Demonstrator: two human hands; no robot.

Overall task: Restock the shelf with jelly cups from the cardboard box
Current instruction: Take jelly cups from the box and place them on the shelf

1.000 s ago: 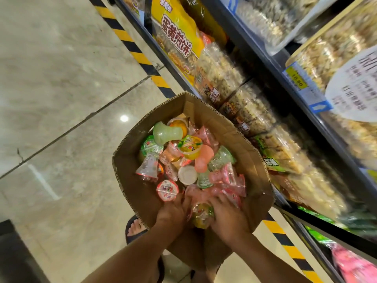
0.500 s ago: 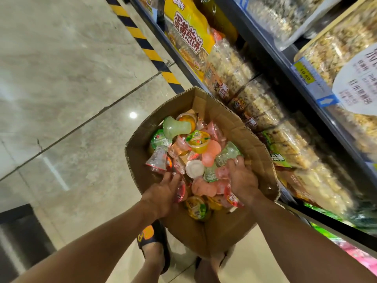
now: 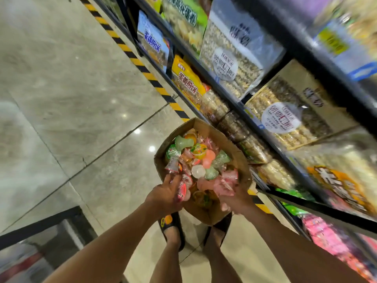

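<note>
1. Jelly cups [image 3: 201,158] in green, orange, pink and white lie heaped loose in an open cardboard box [image 3: 206,126], which stands on the floor [image 3: 81,99] just below the middle of the view, at 6 o'clock.
2. At the box's 7 o'clock rim the left hand [image 3: 165,198] reaches into the heap. Its fingers are curled round a few red-lidded cups [image 3: 182,190] held against the palm.
3. At the box's 5 o'clock rim the right hand [image 3: 236,201] is palm up, cradling a bunch of pink cups [image 3: 224,185] with the fingers bent round them. Blur hides the fingertips.
4. Directly under the box, at 6 o'clock, the person's two feet in black slippers [image 3: 172,227] stand on the grey tiles, touching or nearly touching the cardboard.
5. A yellow-and-black striped tape [image 3: 142,68] runs along the floor from 11 o'clock down to the far corner of the box.
6. The shelf [image 3: 326,209] fills the side from 12 to 4 o'clock, just beside the box. Its tiers are packed with a yellow bag [image 3: 186,82], clear packs of biscuits [image 3: 234,56] and other snack bags, much of it blurred.
</note>
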